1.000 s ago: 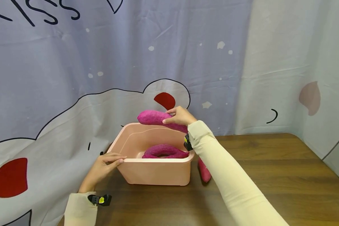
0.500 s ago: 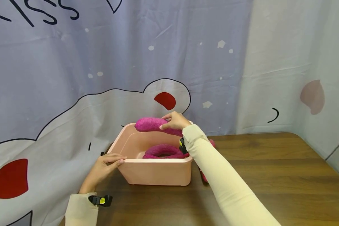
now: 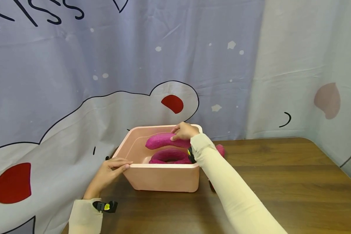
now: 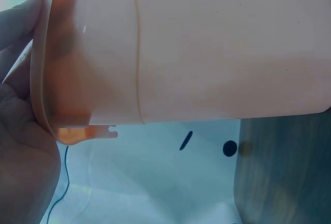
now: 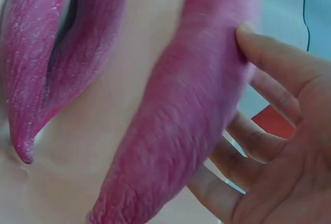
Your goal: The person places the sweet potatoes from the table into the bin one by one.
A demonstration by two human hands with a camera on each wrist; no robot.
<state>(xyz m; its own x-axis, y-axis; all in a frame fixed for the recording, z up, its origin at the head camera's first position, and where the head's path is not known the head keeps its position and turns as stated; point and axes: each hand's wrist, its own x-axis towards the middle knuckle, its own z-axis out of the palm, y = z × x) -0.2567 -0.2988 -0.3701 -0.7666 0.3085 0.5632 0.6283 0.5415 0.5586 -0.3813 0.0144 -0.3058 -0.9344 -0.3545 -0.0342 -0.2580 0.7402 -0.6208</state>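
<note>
A long, bent purple sweet potato (image 3: 161,140) hangs inside a pink plastic bin (image 3: 166,178), held between the thumb and fingers of my right hand (image 3: 186,131). The right wrist view has this sweet potato (image 5: 176,100) close up, with the thumb on one side and the fingers behind it. Below it in the bin lie darker curved sweet potatoes (image 3: 168,154), enclosing a gap. My left hand (image 3: 106,174) holds the bin's front left corner, the fingers over the rim. In the left wrist view the bin's outer wall (image 4: 222,53) fills most of the frame.
Right of the bin, another reddish sweet potato (image 3: 220,149) lies on the wooden table (image 3: 280,182), mostly hidden by the right sleeve. Behind the table hangs a printed curtain (image 3: 120,58). Black bands sit at both wrists, one of them a left wristband (image 3: 105,206).
My right hand has lowered the sweet potato from above the back rim down into the bin. The left hand stays at the front left corner.
</note>
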